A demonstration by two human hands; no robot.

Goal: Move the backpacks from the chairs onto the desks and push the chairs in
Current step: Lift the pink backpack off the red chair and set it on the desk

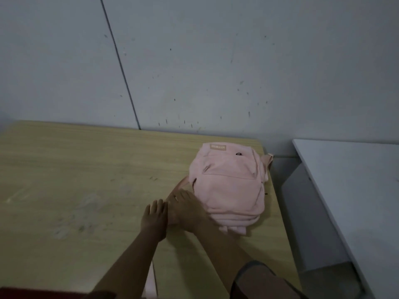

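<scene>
A pink backpack (228,186) lies flat on the light wooden desk (75,180), near the desk's right edge and close to the wall. One pink strap (268,160) hangs over that right edge. My right hand (185,209) rests with spread fingers against the backpack's near left side, on a pink strap that lies on the desk. My left hand (154,219) lies just left of it, fingers apart, flat on the desk and touching the right hand. Neither hand grips anything. No chair is in view.
A grey wall (216,61) runs right behind the desk. A white desk (349,180) stands to the right, with a narrow gap of floor (302,212) between the two desks. A dark red edge shows at the bottom left.
</scene>
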